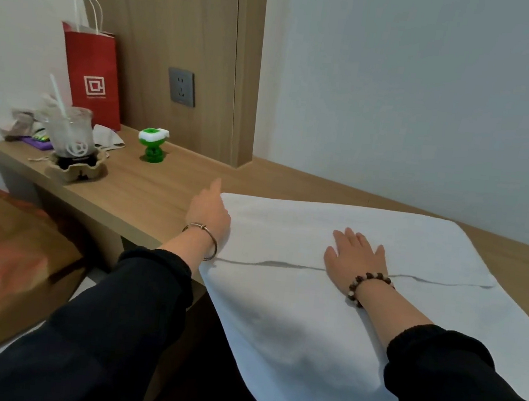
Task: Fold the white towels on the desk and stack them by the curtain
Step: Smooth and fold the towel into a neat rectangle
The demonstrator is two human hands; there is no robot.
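Since the white towel (327,306) takes up most of the right side of the wooden counter (158,195), I'll start there: it's spread out wide, with its near part spilling over the counter's near edge toward the person. There's a thin dark line running left to right across it, which looks to me like the edge of one layer folded over another, so I'd guess one fold is in and it's being smoothed. I only see this one towel, and no curtain or stack is in view, so the stacking part looks entirely undone and the folding barely started.

The right hand (357,257) lies flat and open, palm down, fingers spread, pressing on the towel roughly mid-width, just on the far side of that fold line. The left hand (210,217) sits at the towel's left edge near the far left corner, touching or nearly touching the cloth; the fingers point away and I honestly can't tell if it's pinching the edge or just resting beside it.

Well clear at the far left end of the counter: a red paper bag (91,75), a plastic cup with a straw (71,133) and a little green toy (152,144). None of it is near the towel.
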